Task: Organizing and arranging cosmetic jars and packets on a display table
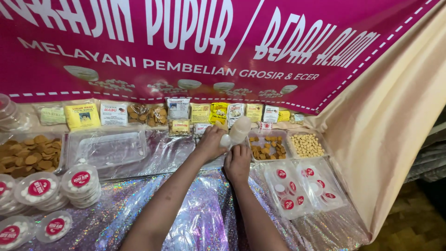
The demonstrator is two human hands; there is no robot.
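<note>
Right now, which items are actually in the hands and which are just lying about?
In hand:
- pale plastic bottle, gripped by left hand
- small white cap, at right hand

Lying about:
- empty clear tray
- tray of tan discs
- stacked round tubs with red labels
- tray of pale pellets
- packets along the banner
</note>
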